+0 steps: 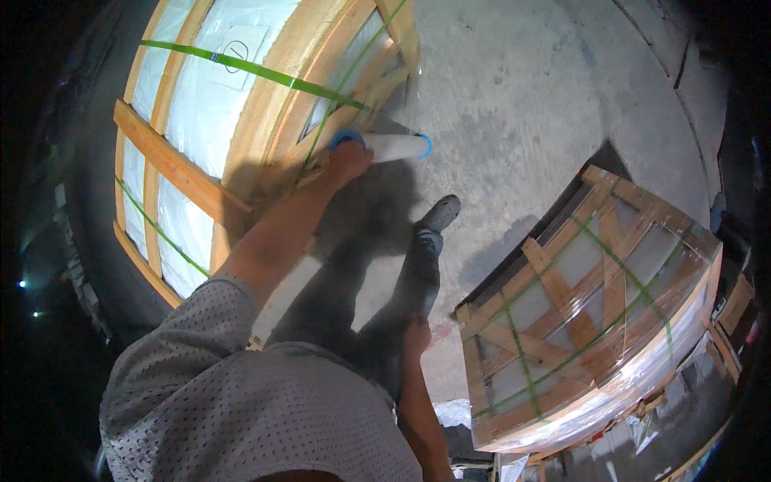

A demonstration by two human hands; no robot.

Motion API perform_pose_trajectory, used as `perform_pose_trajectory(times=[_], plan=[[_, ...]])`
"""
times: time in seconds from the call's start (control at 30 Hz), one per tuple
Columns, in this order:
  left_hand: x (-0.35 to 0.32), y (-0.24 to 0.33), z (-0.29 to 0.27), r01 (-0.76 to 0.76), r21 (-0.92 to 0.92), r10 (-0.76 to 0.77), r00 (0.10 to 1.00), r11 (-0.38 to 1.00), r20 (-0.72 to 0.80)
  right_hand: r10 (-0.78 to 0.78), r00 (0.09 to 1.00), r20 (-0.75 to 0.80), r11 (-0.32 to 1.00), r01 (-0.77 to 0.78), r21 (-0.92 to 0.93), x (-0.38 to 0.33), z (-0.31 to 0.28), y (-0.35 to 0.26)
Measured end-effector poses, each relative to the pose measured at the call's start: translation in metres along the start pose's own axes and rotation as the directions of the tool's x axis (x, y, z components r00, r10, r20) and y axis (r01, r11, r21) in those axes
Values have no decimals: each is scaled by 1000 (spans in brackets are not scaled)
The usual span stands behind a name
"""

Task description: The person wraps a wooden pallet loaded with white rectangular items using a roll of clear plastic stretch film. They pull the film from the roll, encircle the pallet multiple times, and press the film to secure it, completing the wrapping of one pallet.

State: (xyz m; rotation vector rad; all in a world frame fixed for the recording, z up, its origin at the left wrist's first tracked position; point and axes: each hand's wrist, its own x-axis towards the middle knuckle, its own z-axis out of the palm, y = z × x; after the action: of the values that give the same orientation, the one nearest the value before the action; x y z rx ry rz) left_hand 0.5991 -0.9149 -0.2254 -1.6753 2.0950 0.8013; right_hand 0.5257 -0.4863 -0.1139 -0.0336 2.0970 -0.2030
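My left hand (pixel 351 161) is closed around the blue-ringed end of a roll of clear stretch film (pixel 395 147). The roll lies nearly level, pointing right, with a second blue ring at its far end. It is held low beside the large wooden crate (pixel 261 104) on my left, which has white wrapped goods inside its slats and green straps (pixel 257 71) around it. A thin sheet of film seems to rise from the roll along the crate's corner. My right hand (pixel 416 336) rests against my right leg near the knee; its fingers are mostly hidden.
A second wooden crate (pixel 598 297), green-strapped and wrapped in shiny film, stands to the right. Grey concrete floor (pixel 522 104) lies between and beyond the crates. My right shoe (pixel 440 213) is just beyond the roll. Scraps of white film (pixel 454 413) lie near the right crate.
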Motion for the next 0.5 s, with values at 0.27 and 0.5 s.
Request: perform_pose_trajectory(times=[0.27, 0.5], plan=[[-69, -69, 63, -459, 20, 450, 861, 888, -237, -144, 989, -25, 952, 131, -277, -26, 51, 46], [-51, -43, 53, 186, -250, -206, 977, 950, -55, -252, 968, -9, 966, 251, -68, -35, 95, 91]])
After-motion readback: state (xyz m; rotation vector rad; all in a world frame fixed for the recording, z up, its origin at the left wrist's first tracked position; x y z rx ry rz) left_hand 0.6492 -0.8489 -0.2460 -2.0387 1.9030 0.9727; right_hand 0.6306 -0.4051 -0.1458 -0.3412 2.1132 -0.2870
